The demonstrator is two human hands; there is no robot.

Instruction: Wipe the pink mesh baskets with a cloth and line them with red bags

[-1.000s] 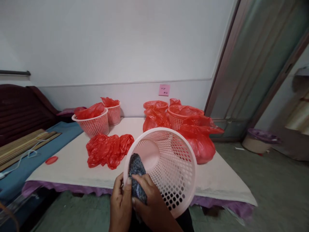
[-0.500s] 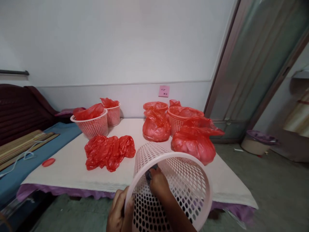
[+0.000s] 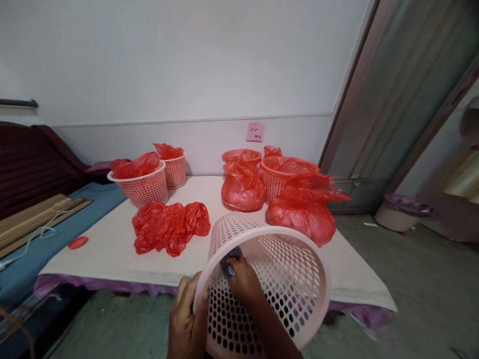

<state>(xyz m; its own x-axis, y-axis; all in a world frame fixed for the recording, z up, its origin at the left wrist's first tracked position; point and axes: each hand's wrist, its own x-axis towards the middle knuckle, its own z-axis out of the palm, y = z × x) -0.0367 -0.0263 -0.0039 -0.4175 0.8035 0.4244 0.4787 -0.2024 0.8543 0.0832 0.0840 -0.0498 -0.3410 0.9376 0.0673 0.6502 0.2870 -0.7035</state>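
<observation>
A pale pink perforated plastic basket lies tipped toward me at the table's front edge, its mouth facing me. My left hand is closed on the left side of its rim, thumb inside and fingers outside. My right hand reaches into the basket and grips a dark grey-blue cloth against the inner left wall. Part of the cloth is hidden by the fingers. Just beyond the basket, a crumpled red plastic bag rests on the white-covered table.
Two pink baskets with red bags stand at the back left. Lined baskets and filled red bags occupy the right. A red disc lies near the left edge. A bin stands on the floor at right.
My right hand has shifted slightly up and left inside the basket, and more of the cloth shows. The left hand keeps its hold on the rim. The view has tilted slightly down.
</observation>
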